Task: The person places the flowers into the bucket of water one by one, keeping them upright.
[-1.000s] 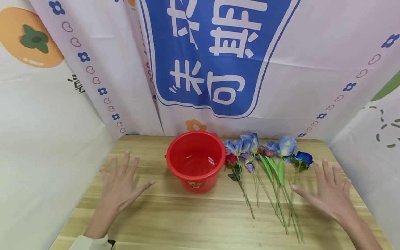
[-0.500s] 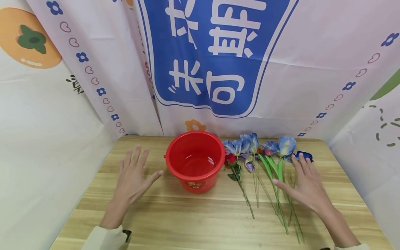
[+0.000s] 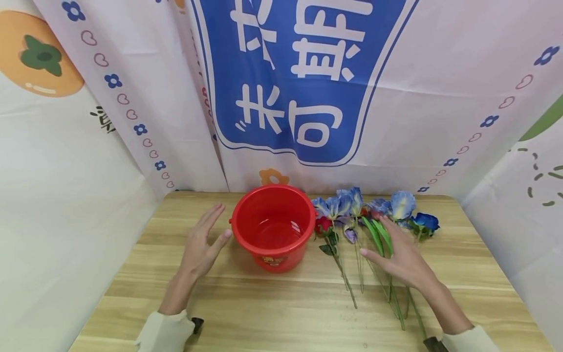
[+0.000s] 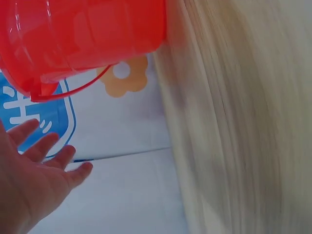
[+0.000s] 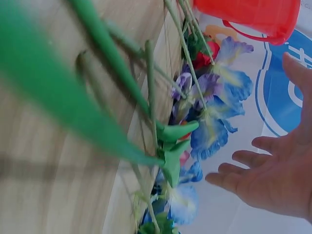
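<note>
Left hand [image 3: 200,252]: fingers loosely extended, empty | red bucket [image 3: 272,215]: upright, near far edge of table [image 3: 246,313] | flowers [image 3: 345,203]: toward far right corner | right hand [image 3: 402,256]: fingers extended, empty, petal contact unclear | risk: crossing stems [image 3: 349,288] could snag if lifted

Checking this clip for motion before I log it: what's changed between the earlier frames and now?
The left hand moved right, closer to the red bucket. The right hand moved left across the flowers. Neither hand took hold of anything. Bucket and flowers stayed put.
</note>
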`<state>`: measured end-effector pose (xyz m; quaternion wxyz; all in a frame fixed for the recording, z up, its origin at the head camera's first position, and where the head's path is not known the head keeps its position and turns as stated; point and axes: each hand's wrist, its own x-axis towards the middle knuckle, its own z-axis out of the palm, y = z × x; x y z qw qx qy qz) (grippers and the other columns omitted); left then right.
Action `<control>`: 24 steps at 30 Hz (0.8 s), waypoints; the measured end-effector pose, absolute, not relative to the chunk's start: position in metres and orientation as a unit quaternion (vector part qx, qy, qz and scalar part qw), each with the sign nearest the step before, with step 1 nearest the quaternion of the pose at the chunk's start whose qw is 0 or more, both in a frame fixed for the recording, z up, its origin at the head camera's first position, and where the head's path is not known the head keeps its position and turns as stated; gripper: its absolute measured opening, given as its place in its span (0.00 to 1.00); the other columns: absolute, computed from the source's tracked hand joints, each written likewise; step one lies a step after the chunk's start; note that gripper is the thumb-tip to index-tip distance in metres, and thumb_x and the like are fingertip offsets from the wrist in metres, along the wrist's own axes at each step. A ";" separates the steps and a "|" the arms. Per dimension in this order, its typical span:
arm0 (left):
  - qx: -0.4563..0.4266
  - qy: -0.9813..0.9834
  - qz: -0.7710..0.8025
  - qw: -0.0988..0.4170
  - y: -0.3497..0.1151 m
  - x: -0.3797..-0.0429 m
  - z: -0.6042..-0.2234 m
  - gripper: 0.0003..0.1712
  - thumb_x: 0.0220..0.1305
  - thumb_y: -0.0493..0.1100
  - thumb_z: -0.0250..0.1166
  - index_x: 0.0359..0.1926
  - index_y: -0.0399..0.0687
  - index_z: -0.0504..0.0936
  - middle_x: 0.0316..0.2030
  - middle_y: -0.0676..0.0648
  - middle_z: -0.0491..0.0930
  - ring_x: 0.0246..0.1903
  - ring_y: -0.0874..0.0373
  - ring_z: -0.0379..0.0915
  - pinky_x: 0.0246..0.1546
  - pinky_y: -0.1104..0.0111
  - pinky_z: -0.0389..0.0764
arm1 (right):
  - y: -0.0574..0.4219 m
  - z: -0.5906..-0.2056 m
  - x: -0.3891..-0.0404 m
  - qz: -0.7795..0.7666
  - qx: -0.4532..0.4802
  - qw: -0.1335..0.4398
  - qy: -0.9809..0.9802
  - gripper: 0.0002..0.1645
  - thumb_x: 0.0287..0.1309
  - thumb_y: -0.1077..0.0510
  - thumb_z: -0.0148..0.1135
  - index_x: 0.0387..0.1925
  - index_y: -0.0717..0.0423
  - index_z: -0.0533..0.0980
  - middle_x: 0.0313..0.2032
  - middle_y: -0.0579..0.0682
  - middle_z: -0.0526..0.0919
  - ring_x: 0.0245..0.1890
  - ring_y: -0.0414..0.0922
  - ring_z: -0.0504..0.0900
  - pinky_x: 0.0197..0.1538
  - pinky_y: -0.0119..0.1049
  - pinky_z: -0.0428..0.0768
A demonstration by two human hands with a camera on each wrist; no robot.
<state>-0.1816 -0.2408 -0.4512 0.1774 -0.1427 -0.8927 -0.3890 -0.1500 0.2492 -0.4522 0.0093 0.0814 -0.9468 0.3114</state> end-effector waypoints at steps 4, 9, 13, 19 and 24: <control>-0.160 -0.865 -0.435 0.193 -0.236 -0.185 -0.453 0.35 0.73 0.44 0.66 0.79 0.51 0.72 0.77 0.41 0.71 0.77 0.41 0.67 0.73 0.36 0.74 | 0.242 -0.454 -0.153 0.317 0.086 0.007 -0.945 0.63 0.68 0.30 0.67 0.87 0.53 0.48 0.82 0.72 0.53 0.77 0.80 0.57 0.67 0.87 0.61; -0.171 -0.809 -0.537 0.170 -0.231 -0.189 -0.455 0.31 0.74 0.36 0.64 0.76 0.44 0.75 0.74 0.39 0.74 0.73 0.55 0.72 0.69 0.64 0.81 | 0.235 -0.455 -0.158 0.350 0.093 -0.004 -0.932 0.56 0.71 0.33 0.65 0.84 0.60 0.55 0.79 0.73 0.60 0.74 0.78 0.66 0.67 0.79 0.72; -0.192 -0.757 -0.606 0.153 -0.226 -0.193 -0.458 0.28 0.74 0.29 0.60 0.73 0.33 0.75 0.70 0.30 0.74 0.68 0.64 0.76 0.65 0.77 0.80 | 0.227 -0.456 -0.164 0.423 0.102 -0.026 -0.900 0.51 0.74 0.38 0.65 0.82 0.63 0.58 0.77 0.71 0.67 0.73 0.72 0.72 0.69 0.65 0.79; -0.184 -0.736 -0.634 0.149 -0.222 -0.194 -0.460 0.25 0.75 0.29 0.58 0.71 0.30 0.76 0.68 0.28 0.74 0.63 0.67 0.78 0.63 0.79 0.80 | 0.215 -0.458 -0.173 0.485 0.093 -0.066 -0.867 0.48 0.74 0.41 0.66 0.81 0.61 0.61 0.76 0.67 0.70 0.74 0.68 0.73 0.70 0.60 0.81; -0.173 -0.732 -0.644 0.141 -0.219 -0.195 -0.461 0.25 0.76 0.31 0.59 0.71 0.30 0.75 0.69 0.29 0.74 0.63 0.66 0.78 0.64 0.79 0.80 | 0.209 -0.462 -0.180 0.499 0.078 -0.075 -0.860 0.45 0.74 0.41 0.67 0.80 0.59 0.64 0.75 0.64 0.73 0.73 0.66 0.75 0.68 0.59 0.83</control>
